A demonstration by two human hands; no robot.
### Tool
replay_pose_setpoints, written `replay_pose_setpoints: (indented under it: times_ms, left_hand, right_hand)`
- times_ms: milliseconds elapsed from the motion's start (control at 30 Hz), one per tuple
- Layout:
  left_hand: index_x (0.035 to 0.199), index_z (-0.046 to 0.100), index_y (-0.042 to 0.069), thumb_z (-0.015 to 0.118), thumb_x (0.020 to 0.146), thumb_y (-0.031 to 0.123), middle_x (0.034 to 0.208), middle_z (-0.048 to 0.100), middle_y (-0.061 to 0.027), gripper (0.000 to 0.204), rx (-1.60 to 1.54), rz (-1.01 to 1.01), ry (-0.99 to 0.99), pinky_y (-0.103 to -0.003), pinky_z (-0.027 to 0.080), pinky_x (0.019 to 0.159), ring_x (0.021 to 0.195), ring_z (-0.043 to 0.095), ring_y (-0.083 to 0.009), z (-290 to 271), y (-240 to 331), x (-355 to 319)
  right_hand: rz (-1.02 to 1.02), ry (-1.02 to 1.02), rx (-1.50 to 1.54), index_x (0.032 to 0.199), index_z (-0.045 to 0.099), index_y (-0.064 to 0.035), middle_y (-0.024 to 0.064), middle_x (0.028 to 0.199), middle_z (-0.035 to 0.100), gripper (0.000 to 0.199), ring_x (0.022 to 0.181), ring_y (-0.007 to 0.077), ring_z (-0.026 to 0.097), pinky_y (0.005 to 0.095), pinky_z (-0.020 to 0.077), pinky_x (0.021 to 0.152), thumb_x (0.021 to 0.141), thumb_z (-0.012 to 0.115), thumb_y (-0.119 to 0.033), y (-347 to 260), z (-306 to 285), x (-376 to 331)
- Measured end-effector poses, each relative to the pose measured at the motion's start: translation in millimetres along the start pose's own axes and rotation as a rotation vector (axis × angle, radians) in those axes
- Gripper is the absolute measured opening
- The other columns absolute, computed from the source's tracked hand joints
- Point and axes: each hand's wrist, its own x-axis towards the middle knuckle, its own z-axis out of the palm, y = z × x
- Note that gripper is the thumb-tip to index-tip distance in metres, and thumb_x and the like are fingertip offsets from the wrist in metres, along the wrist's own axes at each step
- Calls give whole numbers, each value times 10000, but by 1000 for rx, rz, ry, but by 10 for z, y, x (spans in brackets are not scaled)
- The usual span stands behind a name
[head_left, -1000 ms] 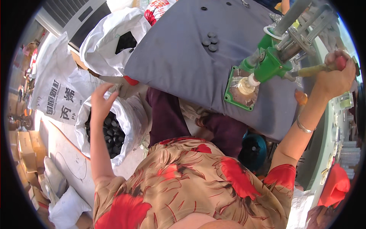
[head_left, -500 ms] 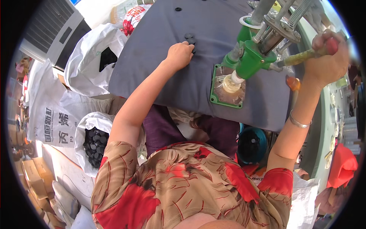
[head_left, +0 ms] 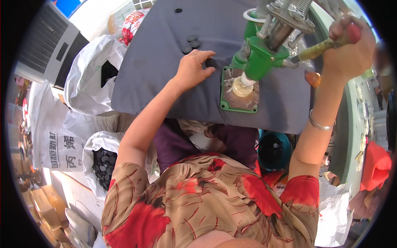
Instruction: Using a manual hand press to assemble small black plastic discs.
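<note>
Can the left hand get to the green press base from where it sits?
Probably yes: the left hand rests on the grey cloth just beside the green press base, nothing between.

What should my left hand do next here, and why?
Probably slide the dark disc under the left hand's fingers onto the press base plate: the pale die there looks empty, and the right hand grips the lever handle.

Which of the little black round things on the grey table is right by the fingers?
The dark disc at the left hand fingertips, closest to the green press. The other discs sit in a small cluster further up the grey table, untouched.
</note>
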Motion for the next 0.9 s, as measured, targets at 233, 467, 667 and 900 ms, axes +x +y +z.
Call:
replay_pose_setpoints:
  times_ms: [233,467,667,900]
  left_hand:
    - [1144,546,31,711,636,78,864,628,-105,536,-276,91,-54,-382,484,760,879,583,-287,367,649,-112]
    - [1198,514,35,731,659,94,883,624,-114,585,-295,44,-81,-379,475,782,920,573,-296,520,651,-88]
    - [1255,473,28,745,658,96,1016,637,-136,659,-490,-26,-73,-377,474,847,971,583,-300,597,585,-109]
    - [1305,422,32,748,656,108,1056,640,-142,730,-509,34,-93,-393,461,871,994,574,-314,643,513,-111]
  right_hand:
    - [246,33,515,882,602,24,39,751,595,225,615,153,557,243,440,533,722,466,105,-10,44,-54]
    - [-229,93,-119,889,588,-5,126,773,589,191,599,220,523,327,443,535,842,417,-76,-153,-51,-74]
    - [237,81,1099,923,507,-5,152,770,498,274,555,263,506,346,448,521,929,427,-267,-395,-543,-603]
    - [62,-236,786,779,537,-25,134,778,537,266,756,332,591,518,506,778,902,477,-253,-674,-1090,-1621]
